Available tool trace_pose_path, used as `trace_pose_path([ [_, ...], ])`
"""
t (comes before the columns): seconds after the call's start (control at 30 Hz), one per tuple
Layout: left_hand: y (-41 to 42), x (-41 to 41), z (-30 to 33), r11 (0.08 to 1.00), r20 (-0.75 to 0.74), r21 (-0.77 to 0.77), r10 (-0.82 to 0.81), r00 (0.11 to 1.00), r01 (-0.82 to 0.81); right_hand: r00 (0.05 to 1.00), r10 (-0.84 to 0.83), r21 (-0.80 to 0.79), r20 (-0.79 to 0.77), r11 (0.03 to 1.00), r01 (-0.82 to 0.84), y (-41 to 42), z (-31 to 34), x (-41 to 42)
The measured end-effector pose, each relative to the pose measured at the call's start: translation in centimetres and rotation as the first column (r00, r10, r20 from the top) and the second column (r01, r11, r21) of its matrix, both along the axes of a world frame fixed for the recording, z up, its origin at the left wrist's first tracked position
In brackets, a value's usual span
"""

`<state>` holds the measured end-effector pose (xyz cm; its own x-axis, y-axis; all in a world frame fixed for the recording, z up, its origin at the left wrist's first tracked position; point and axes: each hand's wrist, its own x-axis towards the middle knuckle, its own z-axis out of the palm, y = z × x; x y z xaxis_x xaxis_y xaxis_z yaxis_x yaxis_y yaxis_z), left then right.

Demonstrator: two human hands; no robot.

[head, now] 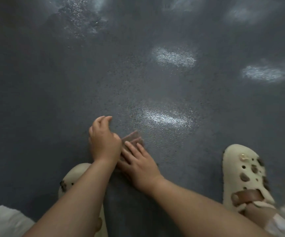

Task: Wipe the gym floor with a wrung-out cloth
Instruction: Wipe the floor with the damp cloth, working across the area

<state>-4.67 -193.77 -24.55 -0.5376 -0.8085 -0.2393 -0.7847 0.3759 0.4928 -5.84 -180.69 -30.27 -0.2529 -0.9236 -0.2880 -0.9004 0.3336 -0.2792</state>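
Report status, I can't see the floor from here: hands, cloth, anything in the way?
Right hand flat on brown cloth, pressing it to floor. Left hand loosely curled above cloth's left edge. Path ahead clear.

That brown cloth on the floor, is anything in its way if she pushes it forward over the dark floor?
Nothing visible blocks it. The folded brown cloth lies under the right hand; ahead is only bare dark speckled floor. The left hand sits beside it.
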Motion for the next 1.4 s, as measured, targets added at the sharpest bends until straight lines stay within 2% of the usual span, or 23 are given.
trace_pose_path([
  [0.1,2.7,-1.1,0.0,0.981,0.056,0.026,-0.194,0.979,0.192,0.999,-0.035,-0.106,-0.021,0.994,0.033,3.9,0.1,-3.2],
  [0.23,6.6,-2.6,0.5,0.921,0.148,0.075,-0.389,0.909,0.382,0.955,-0.298,-0.131,-0.009,0.947,0.294,7.4,0.1,-10.4],
  [0.37,10.2,-3.2,0.5,0.817,0.295,0.134,-0.573,0.764,0.561,0.774,-0.631,-0.051,-0.043,0.775,0.629,9.3,1.0,-18.9],
  [0.47,12.4,-3.5,0.0,0.744,0.410,0.169,-0.650,0.640,0.647,0.638,-0.766,0.023,-0.077,0.639,0.769,10.1,1.6,-23.6],
  [0.6,13.4,-4.1,-0.3,0.730,0.519,0.124,-0.625,0.583,0.672,0.565,-0.823,0.046,-0.050,0.564,0.825,8.8,1.6,-22.4],
  [0.73,13.9,-4.8,-0.1,0.741,0.552,0.111,-0.600,0.579,0.663,0.614,-0.789,0.002,-0.009,0.614,0.789,8.6,1.2,-15.4],
  [0.8,14.2,-5.1,0.0,0.756,0.553,0.104,-0.584,0.595,0.646,0.610,-0.792,-0.054,-0.010,0.610,0.791,9.6,0.7,-11.3],
  [0.9,14.6,-5.4,0.0,0.771,0.552,0.087,-0.565,0.614,0.632,0.578,-0.815,0.007,-0.032,0.578,0.816,11.5,0.5,-5.7],
  [0.97,14.8,-5.5,-0.1,0.774,0.555,0.081,-0.559,0.616,0.628,0.606,-0.794,0.042,-0.037,0.605,0.795,12.2,0.7,-4.0],
  [1.17,14.6,-5.6,-0.5,0.763,0.583,0.120,-0.572,0.577,0.635,0.635,-0.773,-0.036,-0.012,0.635,0.772,12.9,0.9,-10.8],
  [1.3,14.6,-5.7,-0.5,0.765,0.583,0.164,-0.584,0.564,0.623,0.539,-0.841,0.013,-0.054,0.539,0.842,13.4,1.7,-19.6],
  [1.4,14.7,-5.8,-0.4,0.767,0.586,0.182,-0.587,0.558,0.615,0.524,-0.851,0.074,-0.039,0.520,0.851,14.3,2.3,-22.7],
])
